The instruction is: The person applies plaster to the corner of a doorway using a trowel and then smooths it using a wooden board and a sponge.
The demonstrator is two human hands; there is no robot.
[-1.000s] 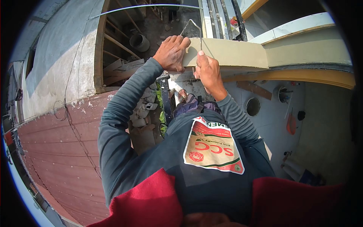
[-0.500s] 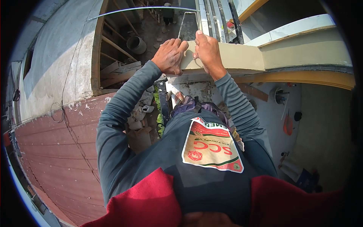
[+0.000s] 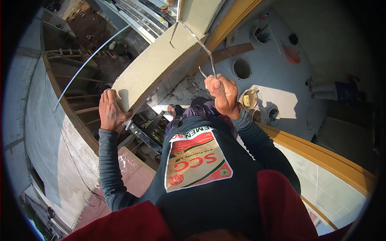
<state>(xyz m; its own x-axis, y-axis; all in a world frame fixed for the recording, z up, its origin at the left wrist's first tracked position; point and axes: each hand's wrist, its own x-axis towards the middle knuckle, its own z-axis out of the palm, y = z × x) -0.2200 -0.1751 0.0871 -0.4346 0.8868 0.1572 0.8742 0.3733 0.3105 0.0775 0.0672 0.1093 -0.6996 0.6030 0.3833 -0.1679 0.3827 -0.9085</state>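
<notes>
A cream ledge [image 3: 157,64] runs slantwise from beside my left hand toward the top of the view. At its near end, my left hand [image 3: 110,110] grips the edge, fingers pressed along the end face and thumb toward its lower corner. My right hand [image 3: 223,92] is closed in a fist around a bent steel rod [image 3: 204,46], off the ledge on its right side. The rod rises from the fist and crosses over the ledge, with a short hooked end hanging near the ledge's top. A second short prong sticks out beside the fist.
Right of me, an orange-brown frame [image 3: 321,156] borders a tiled room holding a dark bucket [image 3: 242,69], an orange basin [image 3: 290,54] and a person [image 3: 345,92]. A pale thin pipe [image 3: 86,62] arcs over a drop at left. Metal slats [image 3: 140,16] lie beyond the ledge.
The view has turned toward the room at right. My right hand has come off the ledge and moved right with the bent steel rod. My left hand stays at the ledge's end.
</notes>
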